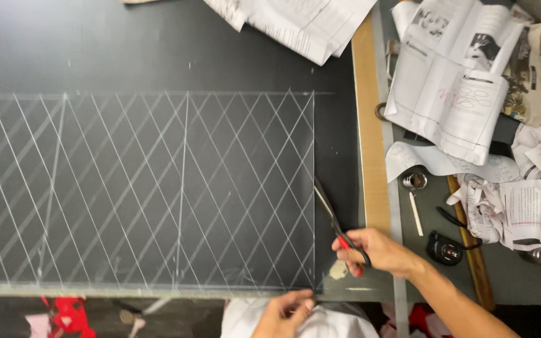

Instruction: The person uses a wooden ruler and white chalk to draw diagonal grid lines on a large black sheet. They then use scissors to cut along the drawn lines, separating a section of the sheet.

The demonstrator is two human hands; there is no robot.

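A large sheet of dark grey fabric lies flat on the table, marked with a white chalk lattice of diagonal lines. My right hand grips red-handled scissors, whose blades are parted and point up along the right chalk border of the lattice. My left hand pinches the near edge of the fabric just left of the cut line, at the table's front edge.
Crumpled newspapers and printed sheets pile up at the right and top. A wooden ruler strip runs along the fabric's right side. A small metal cup, a white chalk stick and a black tape measure lie nearby.
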